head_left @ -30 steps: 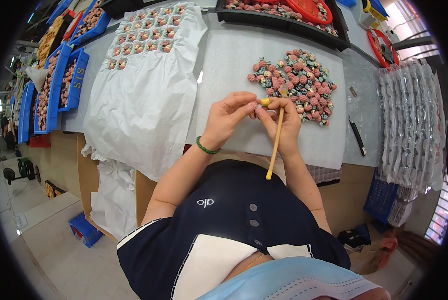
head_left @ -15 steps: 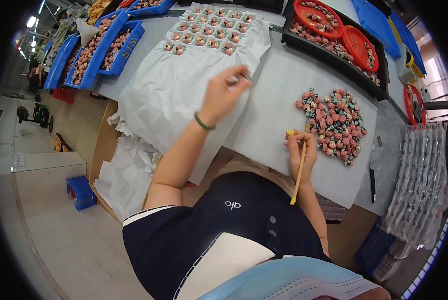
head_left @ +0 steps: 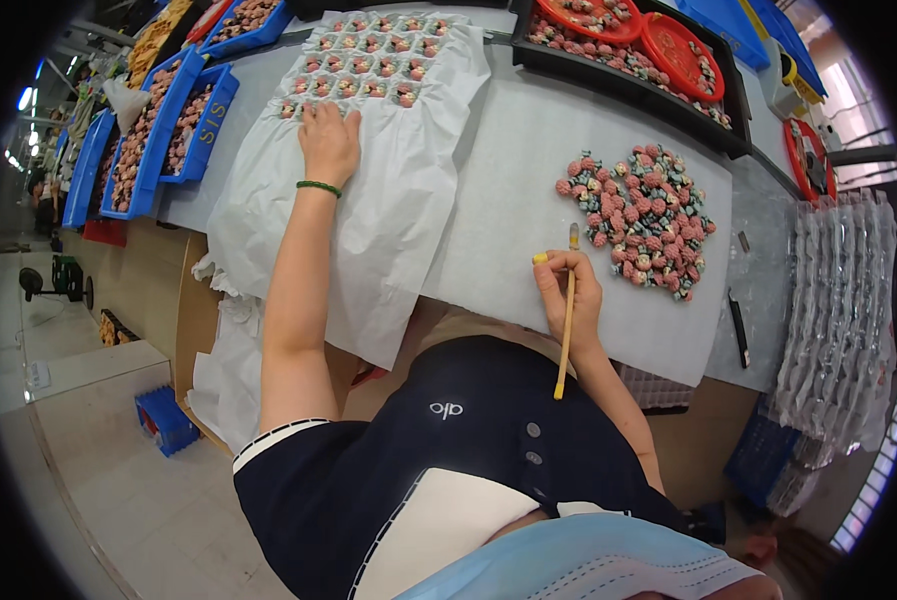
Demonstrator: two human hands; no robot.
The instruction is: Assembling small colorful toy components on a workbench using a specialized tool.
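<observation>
My left hand [head_left: 328,148], wearing a green bracelet, reaches over the white sheet. Its fingers are stretched out and spread, with the tips at the near row of a clear compartment tray [head_left: 389,66]. Small figurines [head_left: 405,94] with pink caps sit in the tray; anything under my fingertips is hidden. In my right hand [head_left: 580,300] is a slim brush [head_left: 565,345] with a wooden handle, its tip pointing away from me. Something small and yellow [head_left: 539,258] shows at the thumb tip. A heap of loose pink-capped figurines [head_left: 658,220] lies just beyond this hand.
A black tray [head_left: 636,88] with figurines and red round dishes [head_left: 682,57] stands at the far right. Blue bins [head_left: 196,125] of figurines are at the far left. A black-handled knife [head_left: 738,328] lies beside stacked clear plastic trays [head_left: 836,320].
My left hand has moved left and away from me, from above the sheet to the compartment tray, its fingers now extended. My right hand keeps the brush, tilted more upright. The whole view has shifted slightly.
</observation>
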